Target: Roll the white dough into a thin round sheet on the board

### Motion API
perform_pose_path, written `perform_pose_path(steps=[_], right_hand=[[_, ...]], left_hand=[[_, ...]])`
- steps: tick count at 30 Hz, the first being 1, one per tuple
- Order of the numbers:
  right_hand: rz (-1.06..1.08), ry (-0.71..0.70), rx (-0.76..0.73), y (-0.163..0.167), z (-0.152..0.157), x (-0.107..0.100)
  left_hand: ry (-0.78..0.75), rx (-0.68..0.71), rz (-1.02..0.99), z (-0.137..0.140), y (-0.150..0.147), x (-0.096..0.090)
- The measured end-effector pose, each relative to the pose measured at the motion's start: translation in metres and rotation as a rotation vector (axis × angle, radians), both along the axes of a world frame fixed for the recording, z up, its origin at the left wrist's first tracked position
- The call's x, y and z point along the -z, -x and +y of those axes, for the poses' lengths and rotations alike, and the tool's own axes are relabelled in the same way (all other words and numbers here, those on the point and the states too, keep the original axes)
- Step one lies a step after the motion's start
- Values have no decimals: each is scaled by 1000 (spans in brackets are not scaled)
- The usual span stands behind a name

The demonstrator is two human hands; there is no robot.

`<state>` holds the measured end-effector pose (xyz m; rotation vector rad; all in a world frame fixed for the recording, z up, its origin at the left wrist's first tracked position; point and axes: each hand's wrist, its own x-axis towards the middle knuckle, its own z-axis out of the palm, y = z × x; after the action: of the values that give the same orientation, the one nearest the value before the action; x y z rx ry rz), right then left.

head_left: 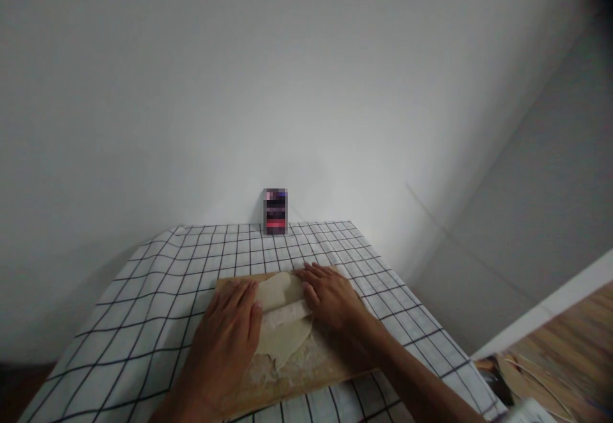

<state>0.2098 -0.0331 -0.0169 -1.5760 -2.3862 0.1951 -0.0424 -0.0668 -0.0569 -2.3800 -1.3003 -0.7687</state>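
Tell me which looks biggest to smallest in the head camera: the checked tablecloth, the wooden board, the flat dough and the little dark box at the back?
1. Checked tablecloth
2. Wooden board
3. Flat dough
4. Little dark box, though it stands farthest away, so it may only look smallest.

A small dark box (pixel 275 211) stands at the far table edge against the white wall (pixel 239 78). Wooden flooring (pixel 569 333) shows at near right.

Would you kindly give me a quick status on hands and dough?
Left hand and right hand flat on rolling pin. Dough sheet under it, on floured wooden board. Small dark box far back, clear.
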Motion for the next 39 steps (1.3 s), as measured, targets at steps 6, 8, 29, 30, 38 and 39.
perform_pose_path(steps=[6, 8, 29, 30, 38, 39], right_hand=[[31, -78, 116, -5, -68, 15], [28, -73, 118, -6, -72, 17], [9, -54, 141, 1, -41, 13], [27, -65, 162, 1, -52, 16], [67, -98, 189, -1, -79, 28], [60, -81, 179, -1, -68, 24]], left_hand=[[-103, 21, -28, -21, -7, 12], [-117, 26, -37, -25, -10, 13], [97, -50, -15, -11, -13, -6], [96, -53, -19, -13, -14, -6], [79, -66, -40, -19, -22, -7], [93, -76, -37, -18, -23, -8]])
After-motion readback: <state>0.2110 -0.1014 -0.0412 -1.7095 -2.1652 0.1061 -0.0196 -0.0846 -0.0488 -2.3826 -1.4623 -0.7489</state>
